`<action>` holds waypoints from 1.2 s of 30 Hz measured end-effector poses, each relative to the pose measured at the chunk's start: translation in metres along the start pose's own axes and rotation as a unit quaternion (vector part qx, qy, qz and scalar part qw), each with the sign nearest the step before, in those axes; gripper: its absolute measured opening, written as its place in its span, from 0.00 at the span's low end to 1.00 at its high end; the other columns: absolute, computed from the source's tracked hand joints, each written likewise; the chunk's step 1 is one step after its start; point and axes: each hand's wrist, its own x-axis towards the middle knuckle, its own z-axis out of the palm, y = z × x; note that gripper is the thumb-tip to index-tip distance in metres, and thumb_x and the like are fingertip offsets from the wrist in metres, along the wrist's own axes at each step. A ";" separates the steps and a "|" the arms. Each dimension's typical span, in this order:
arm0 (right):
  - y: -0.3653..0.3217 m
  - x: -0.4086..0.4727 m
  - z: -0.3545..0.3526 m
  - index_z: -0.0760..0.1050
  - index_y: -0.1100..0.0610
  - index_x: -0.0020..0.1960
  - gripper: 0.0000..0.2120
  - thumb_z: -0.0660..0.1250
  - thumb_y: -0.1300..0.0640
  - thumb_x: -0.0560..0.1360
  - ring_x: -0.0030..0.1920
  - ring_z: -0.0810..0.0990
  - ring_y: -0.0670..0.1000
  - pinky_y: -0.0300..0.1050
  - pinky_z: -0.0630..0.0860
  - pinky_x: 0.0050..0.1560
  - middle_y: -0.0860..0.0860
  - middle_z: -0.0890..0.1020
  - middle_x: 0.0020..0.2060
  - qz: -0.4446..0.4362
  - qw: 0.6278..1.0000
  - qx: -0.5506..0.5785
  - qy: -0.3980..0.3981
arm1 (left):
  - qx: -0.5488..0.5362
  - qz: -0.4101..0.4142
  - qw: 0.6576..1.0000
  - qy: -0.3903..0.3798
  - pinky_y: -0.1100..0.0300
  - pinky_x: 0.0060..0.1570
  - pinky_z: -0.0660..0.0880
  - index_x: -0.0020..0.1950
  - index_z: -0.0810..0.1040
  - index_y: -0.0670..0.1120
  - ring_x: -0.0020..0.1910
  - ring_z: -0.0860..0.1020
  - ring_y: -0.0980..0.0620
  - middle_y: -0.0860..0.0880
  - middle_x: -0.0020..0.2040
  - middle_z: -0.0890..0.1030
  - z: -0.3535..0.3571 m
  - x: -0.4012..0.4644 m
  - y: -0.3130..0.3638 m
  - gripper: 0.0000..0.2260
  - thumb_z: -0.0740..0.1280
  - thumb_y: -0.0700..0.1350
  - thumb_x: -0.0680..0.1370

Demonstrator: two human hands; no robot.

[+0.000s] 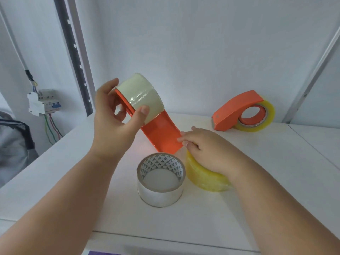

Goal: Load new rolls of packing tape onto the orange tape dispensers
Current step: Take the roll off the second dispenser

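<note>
Left hand grips pale roll seated on dispenser, raised over mid-surface. Right hand, fingers relaxed, touches dispenser's lower end, resting on yellow roll. Rolls look light, stiff, slick-faced; hold by rims or core.

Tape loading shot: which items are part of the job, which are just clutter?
Job:
- held orange dispenser, pale tape roll on it, gripped by left hand
- yellow tape roll under right hand
- near-empty roll
- second orange dispenser, already loaded

Lying about:
- breaker box with wires
- grey bag
</note>
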 end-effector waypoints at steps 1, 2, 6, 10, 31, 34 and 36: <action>0.002 0.000 0.000 0.74 0.50 0.65 0.16 0.55 0.58 0.81 0.74 0.59 0.45 0.25 0.49 0.61 0.46 0.72 0.69 0.009 1.000 0.014 -0.020 | 0.001 0.001 1.000 0.000 0.41 0.59 0.74 0.63 0.64 0.53 0.56 0.76 0.55 0.54 0.56 0.74 0.001 0.002 0.001 0.28 0.71 0.52 0.66; 0.004 0.001 0.001 0.74 0.49 0.65 0.16 0.54 0.57 0.82 0.75 0.58 0.44 0.28 0.50 0.63 0.45 0.71 0.70 0.014 0.999 0.022 -0.031 | 0.003 0.001 1.000 -0.001 0.44 0.59 0.75 0.63 0.64 0.51 0.57 0.76 0.55 0.52 0.57 0.74 0.002 0.005 0.002 0.28 0.71 0.52 0.67; 0.007 0.005 0.002 0.73 0.46 0.65 0.17 0.52 0.57 0.82 0.75 0.56 0.43 0.38 0.54 0.70 0.44 0.71 0.69 0.030 0.997 0.022 -0.062 | -0.002 -0.004 1.000 -0.017 0.59 0.51 0.77 0.66 0.66 0.45 0.58 0.76 0.53 0.43 0.59 0.75 0.008 0.020 0.003 0.31 0.70 0.54 0.67; 0.007 0.005 -0.001 0.74 0.44 0.63 0.16 0.53 0.54 0.82 0.73 0.62 0.44 0.39 0.60 0.68 0.43 0.74 0.67 0.045 0.995 0.035 -0.078 | -0.016 -0.020 1.000 -0.007 0.53 0.61 0.74 0.65 0.68 0.54 0.60 0.76 0.52 0.47 0.60 0.77 0.020 0.031 0.000 0.26 0.67 0.57 0.68; -0.045 0.087 -0.034 0.54 0.37 0.73 0.39 0.66 0.34 0.66 0.63 0.76 0.44 0.51 0.70 0.67 0.43 0.76 0.63 -0.020 0.954 0.299 -0.024 | 0.077 0.042 0.996 -0.029 0.64 0.66 0.63 0.76 0.58 0.45 0.65 0.65 0.69 0.69 0.59 0.65 0.023 0.039 -0.024 0.31 0.51 0.59 0.76; -0.042 0.088 -0.028 0.58 0.40 0.72 0.34 0.68 0.41 0.71 0.57 0.80 0.47 0.51 0.73 0.64 0.48 0.81 0.56 -0.014 0.942 0.336 -0.002 | 0.075 0.037 0.996 -0.031 0.65 0.66 0.64 0.75 0.60 0.46 0.66 0.66 0.66 0.64 0.63 0.66 0.021 0.037 -0.024 0.32 0.51 0.60 0.75; -0.039 0.086 -0.027 0.58 0.42 0.73 0.32 0.68 0.46 0.73 0.55 0.81 0.48 0.50 0.75 0.62 0.50 0.81 0.56 -0.015 0.927 0.374 0.000 | 0.073 0.029 0.996 -0.040 0.66 0.64 0.66 0.74 0.61 0.46 0.67 0.67 0.64 0.58 0.66 0.68 0.022 0.035 -0.023 0.30 0.52 0.59 0.76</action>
